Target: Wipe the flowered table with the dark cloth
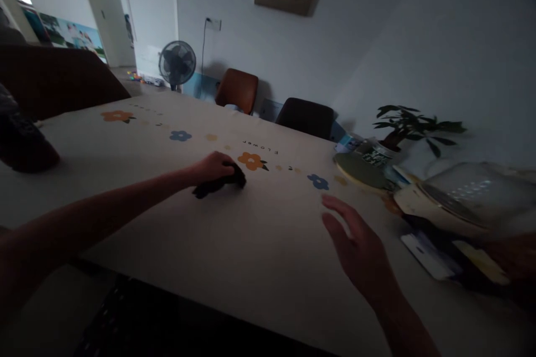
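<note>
My left hand (214,167) is closed around a crumpled dark cloth (221,181) near the middle of the table. The cloth hangs out on both sides of the fingers and seems to touch the tablecloth (259,245); its exact kind is too dark to make out. Farther right, my right hand (355,242) holds nothing, its thumb and fingers apart, over the pale tablecloth. A printed blue flower (318,181) lies just beyond its fingertips, and a printed orange flower (252,160) is just past the cloth.
On the right stand a potted plant (381,150), a round green mat (362,172), a lidded pale pot (439,206) and a white phone-like object (429,256). A dark rounded object (29,148) sits at left. Chairs (238,89) and a fan (177,63) are beyond the table.
</note>
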The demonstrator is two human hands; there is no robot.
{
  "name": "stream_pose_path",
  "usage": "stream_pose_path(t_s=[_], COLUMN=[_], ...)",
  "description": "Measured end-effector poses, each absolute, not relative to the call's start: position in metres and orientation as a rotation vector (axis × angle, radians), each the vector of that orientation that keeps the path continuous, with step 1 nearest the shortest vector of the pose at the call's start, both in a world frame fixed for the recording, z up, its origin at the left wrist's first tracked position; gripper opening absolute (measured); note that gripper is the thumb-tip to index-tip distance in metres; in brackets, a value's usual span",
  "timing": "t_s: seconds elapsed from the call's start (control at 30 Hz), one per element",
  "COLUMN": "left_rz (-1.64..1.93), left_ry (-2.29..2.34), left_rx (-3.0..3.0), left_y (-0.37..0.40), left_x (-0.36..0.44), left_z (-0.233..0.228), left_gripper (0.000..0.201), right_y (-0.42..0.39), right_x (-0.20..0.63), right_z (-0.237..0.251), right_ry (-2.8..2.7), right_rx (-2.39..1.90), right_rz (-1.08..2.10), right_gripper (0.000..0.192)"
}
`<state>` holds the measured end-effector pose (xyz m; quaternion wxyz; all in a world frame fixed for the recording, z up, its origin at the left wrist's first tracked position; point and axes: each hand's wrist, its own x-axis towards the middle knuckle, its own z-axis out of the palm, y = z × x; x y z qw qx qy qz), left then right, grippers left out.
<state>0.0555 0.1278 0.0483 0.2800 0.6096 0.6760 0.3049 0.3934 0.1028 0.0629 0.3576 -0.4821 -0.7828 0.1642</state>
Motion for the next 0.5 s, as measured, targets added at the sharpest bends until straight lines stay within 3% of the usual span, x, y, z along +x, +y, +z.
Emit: stream_pose_path(t_s=[0.17,0.3,0.4,0.5], left_rz=[0.982,1.411,1.607,1.424], left_ry=[1.268,1.377,1.454,1.260], left_rx=[1.327,1.285,1.259,1.177], left_y=[0.141,0.154,0.165,0.171], left_x=[0.118,0.143,0.154,0.153], left_z=[0.065,0.072,0.071,0.071], left_gripper=[0.026,0.016,0.014,0.026], right_y=[0.154,0.165,0.163,0.167], right_x=[0.311,0.272,0.256,0.254], right_z=[0.063,0.053,0.050,0.052], right_ry=[-1.698,-1.357,-1.277,-1.295], right_rx=[-0.987,-0.727,-0.571,-0.673], right_rz=[1.207,1.858,1.944,1.903], right_gripper=[0.056,0.056,0.059,0.059])
